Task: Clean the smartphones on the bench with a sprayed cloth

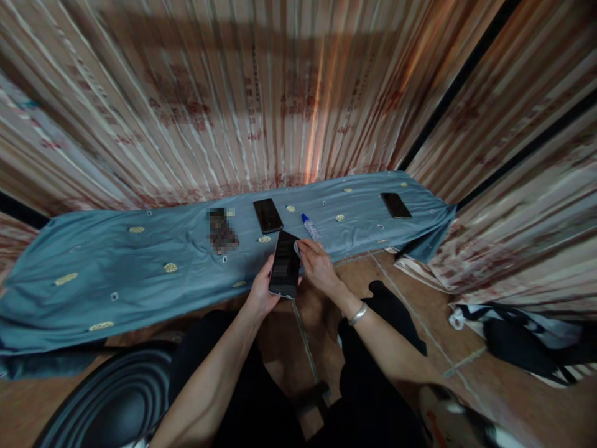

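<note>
A black smartphone (284,267) is held up over the near edge of the cloth-covered table, its dark screen facing me. My left hand (263,283) is closed around its lower left side. At the phone's upper right edge, my right hand (316,264) pinches a small whitish piece (297,247) against the screen; its kind is too small to tell. Just beyond the held phone lies a second black phone (268,216). Near my right fingers rests a clear bottle with a blue cap (310,226).
The table wears a blue-green patterned cloth (140,261). Another phone (395,205) lies at its right end, and a pixelated dark item (222,231) left of centre. Curtains (209,93) hang behind. A round black ridged object (112,398) stands lower left; dark fabric (527,342) lies on the right floor.
</note>
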`<state>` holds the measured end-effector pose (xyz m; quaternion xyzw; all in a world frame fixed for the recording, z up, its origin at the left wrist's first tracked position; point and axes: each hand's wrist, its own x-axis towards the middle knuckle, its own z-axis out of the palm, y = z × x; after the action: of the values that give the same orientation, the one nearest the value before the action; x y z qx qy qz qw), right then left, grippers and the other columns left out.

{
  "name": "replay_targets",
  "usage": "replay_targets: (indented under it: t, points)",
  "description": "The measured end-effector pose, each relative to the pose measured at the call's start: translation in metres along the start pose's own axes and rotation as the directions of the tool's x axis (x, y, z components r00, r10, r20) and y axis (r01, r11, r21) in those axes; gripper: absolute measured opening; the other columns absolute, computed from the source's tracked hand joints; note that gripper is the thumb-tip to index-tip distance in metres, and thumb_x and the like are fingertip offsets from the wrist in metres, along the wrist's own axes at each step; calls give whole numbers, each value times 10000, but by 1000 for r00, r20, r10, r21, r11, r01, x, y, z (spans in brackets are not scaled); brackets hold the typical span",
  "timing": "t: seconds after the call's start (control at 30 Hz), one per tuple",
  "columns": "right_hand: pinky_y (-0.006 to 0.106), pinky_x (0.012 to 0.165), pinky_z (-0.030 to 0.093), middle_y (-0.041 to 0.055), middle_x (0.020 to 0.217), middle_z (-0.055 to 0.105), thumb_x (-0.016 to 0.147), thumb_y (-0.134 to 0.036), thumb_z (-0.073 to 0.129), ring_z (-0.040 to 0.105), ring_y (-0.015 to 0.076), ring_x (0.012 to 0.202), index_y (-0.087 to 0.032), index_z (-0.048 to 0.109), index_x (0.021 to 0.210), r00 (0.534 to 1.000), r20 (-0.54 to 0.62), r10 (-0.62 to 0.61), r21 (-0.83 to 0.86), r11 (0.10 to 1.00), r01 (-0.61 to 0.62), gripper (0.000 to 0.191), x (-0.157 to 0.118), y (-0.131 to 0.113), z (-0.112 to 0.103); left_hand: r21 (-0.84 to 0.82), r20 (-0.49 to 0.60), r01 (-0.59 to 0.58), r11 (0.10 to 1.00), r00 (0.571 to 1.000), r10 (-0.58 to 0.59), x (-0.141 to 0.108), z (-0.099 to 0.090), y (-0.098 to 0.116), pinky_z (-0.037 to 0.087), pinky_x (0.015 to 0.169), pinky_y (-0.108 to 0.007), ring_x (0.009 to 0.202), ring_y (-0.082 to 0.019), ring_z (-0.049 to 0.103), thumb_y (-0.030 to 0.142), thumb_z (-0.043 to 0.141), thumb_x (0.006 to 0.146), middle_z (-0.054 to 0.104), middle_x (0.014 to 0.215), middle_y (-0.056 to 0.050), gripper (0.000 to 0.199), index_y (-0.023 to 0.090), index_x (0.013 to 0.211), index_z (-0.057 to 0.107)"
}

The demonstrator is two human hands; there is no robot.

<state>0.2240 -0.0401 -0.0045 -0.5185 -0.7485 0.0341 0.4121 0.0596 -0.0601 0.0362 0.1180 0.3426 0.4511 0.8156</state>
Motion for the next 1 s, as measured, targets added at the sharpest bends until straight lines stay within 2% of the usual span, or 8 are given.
replay_targets:
  t: [0.17, 0.43, 0.57, 0.7, 0.87, 1.0]
  points:
    - [446, 995, 498, 152, 1190, 651, 988, -209, 349, 586, 259, 1094, -160, 642, 1225, 999, -30, 21, -19, 1000, -21, 380, 2, 4, -2, 4, 14, 44, 999, 999, -44, 0, 2, -4, 574, 833, -478, 846, -232, 725, 343, 435, 969, 754, 921, -101, 341, 135, 1150, 636]
    - [457, 1009, 486, 153, 1205, 635, 987, -201, 331, 572, 267, 1118, -165, 626, 1237, 999, -50, 12, -17, 1000, -13, 388, 2, 2, 2, 36, -59, 68, 997, 996, -65, 0, 6, -12, 578, 817, -478, 675, -188, 697, 321, 446, 965, 736, 803, -66, 297, 130, 1002, 670]
    - [466, 1022, 479, 155, 1229, 625, 979, -180, 340, 566, 269, 1139, -156, 614, 1259, 999, -51, 9, -23, 1000, -10, 392, 5, 0, 3, 63, -95, 104, 993, 991, -98, -2, 8, -19, 581, 810, -468, 731, -200, 706, 324, 476, 954, 737, 836, -72, 274, 140, 991, 674]
    - [446, 1026, 485, 138, 1230, 626, 975, -154, 343, 567, 257, 1144, -169, 621, 1263, 999, -51, -15, -42, 999, 13, 400, 8, -2, -1, 90, -108, 106, 990, 989, -97, -5, 14, -22, 584, 800, -448, 817, -223, 711, 423, 460, 953, 738, 866, -90, 351, 155, 1006, 680]
    - [442, 1050, 472, 138, 1239, 619, 970, -135, 340, 550, 256, 1171, -169, 647, 1233, 998, 15, -60, -43, 997, 60, 406, 7, -10, -6, 101, -95, 63, 993, 994, -53, -4, 16, -22, 586, 782, -393, 893, -231, 712, 493, 399, 958, 744, 940, -98, 437, 180, 1074, 680]
    - [461, 1047, 475, 140, 1257, 613, 963, -123, 340, 536, 260, 1178, -174, 651, 1225, 993, 77, -95, -21, 995, 97, 410, 0, -21, -5, 77, -67, 31, 997, 997, -26, 3, 11, -22, 567, 834, -382, 929, -239, 711, 514, 393, 955, 743, 1004, -111, 472, 176, 1103, 687]
